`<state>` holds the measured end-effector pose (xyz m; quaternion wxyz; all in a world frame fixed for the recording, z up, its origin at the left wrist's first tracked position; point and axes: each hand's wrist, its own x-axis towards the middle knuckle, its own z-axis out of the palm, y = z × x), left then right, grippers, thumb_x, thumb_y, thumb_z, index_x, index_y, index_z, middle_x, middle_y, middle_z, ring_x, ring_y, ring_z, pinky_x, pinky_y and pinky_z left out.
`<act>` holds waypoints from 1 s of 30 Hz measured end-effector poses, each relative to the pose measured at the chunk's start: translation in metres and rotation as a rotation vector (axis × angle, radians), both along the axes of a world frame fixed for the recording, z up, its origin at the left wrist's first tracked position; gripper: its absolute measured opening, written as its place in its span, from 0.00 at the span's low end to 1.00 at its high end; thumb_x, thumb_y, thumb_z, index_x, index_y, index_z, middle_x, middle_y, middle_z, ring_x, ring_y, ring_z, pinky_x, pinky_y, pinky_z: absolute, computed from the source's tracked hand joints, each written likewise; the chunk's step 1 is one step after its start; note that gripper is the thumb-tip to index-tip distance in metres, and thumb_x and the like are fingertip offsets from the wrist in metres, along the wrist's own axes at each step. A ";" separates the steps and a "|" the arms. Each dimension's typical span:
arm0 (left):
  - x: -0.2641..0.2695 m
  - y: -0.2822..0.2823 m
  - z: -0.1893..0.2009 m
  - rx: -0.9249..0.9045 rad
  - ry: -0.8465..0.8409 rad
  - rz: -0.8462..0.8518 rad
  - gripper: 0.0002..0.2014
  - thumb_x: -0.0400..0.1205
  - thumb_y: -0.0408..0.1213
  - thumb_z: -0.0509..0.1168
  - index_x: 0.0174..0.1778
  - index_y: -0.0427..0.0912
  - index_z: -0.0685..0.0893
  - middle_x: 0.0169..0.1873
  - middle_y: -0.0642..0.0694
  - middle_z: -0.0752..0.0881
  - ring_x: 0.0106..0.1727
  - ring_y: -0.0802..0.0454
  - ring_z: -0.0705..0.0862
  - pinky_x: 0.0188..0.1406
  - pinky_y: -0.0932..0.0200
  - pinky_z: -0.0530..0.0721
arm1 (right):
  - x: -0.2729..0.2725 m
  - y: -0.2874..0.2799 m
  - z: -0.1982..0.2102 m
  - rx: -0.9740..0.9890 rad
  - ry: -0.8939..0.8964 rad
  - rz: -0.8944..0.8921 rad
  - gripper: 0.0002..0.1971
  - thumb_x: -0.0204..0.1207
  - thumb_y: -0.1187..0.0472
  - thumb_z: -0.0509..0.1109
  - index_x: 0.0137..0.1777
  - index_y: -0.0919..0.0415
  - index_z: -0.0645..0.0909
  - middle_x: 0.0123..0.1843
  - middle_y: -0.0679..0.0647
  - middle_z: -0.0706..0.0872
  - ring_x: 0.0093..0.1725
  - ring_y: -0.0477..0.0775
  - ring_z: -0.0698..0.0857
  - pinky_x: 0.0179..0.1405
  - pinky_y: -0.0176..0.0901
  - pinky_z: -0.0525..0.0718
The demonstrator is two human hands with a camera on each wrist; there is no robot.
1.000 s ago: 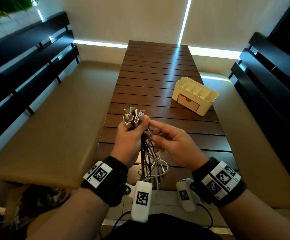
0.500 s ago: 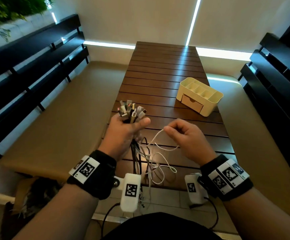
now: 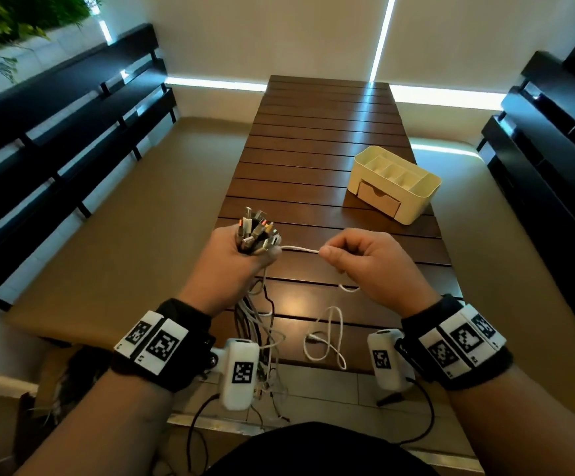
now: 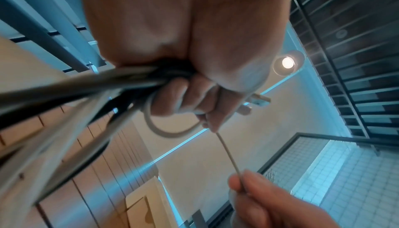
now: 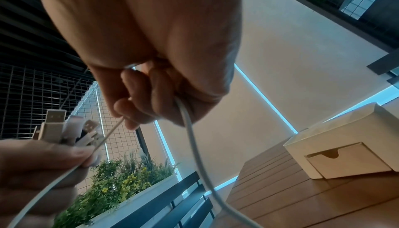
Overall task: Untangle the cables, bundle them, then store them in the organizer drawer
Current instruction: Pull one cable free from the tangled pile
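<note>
My left hand (image 3: 241, 259) grips a bunch of cables (image 3: 257, 231) near their plug ends, which stick up above the fist; the black and white cords (image 3: 260, 324) hang down from it over the table's near edge. A thin white cable (image 3: 300, 249) runs taut from that fist to my right hand (image 3: 351, 259), which pinches it between thumb and fingers; its slack (image 3: 327, 338) loops on the table. In the wrist views the cable bunch (image 4: 129, 81) fills my left fist and the white cable (image 5: 190, 129) passes through my right fingers. The cream organizer (image 3: 396, 183) with its drawer (image 3: 377, 197) shut stands at the far right of the table.
The slatted wooden table (image 3: 313, 149) runs away from me between two tan cushioned benches (image 3: 124, 218) with dark slatted backs (image 3: 56, 132). A planter with greenery (image 5: 121, 180) sits behind the left bench.
My right hand has drawn the white cable out sideways to the right, away from the bunch, so it now runs taut. My left hand has lifted a little, keeping its grip on the plugs.
</note>
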<state>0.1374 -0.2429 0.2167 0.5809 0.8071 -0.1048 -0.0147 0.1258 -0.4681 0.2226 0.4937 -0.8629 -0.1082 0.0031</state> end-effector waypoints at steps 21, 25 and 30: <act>0.004 -0.026 0.003 0.162 0.041 -0.269 0.07 0.80 0.41 0.74 0.40 0.45 0.86 0.30 0.55 0.84 0.31 0.64 0.79 0.33 0.72 0.76 | 0.007 0.010 0.005 -0.271 0.122 0.059 0.08 0.82 0.52 0.70 0.40 0.45 0.83 0.33 0.43 0.82 0.29 0.32 0.79 0.28 0.25 0.74; 0.012 -0.011 0.000 0.203 -0.009 -0.131 0.07 0.80 0.39 0.74 0.37 0.48 0.86 0.29 0.57 0.84 0.31 0.65 0.79 0.34 0.68 0.75 | 0.008 0.004 0.002 -0.121 0.156 0.044 0.08 0.80 0.51 0.72 0.42 0.52 0.85 0.28 0.44 0.82 0.25 0.38 0.77 0.29 0.29 0.78; 0.031 0.031 0.003 0.012 0.097 0.256 0.06 0.79 0.31 0.75 0.45 0.48 0.89 0.37 0.55 0.87 0.32 0.70 0.82 0.40 0.63 0.78 | 0.012 -0.020 -0.013 -0.155 0.164 -0.108 0.11 0.82 0.49 0.69 0.43 0.53 0.85 0.30 0.45 0.81 0.26 0.37 0.77 0.35 0.38 0.78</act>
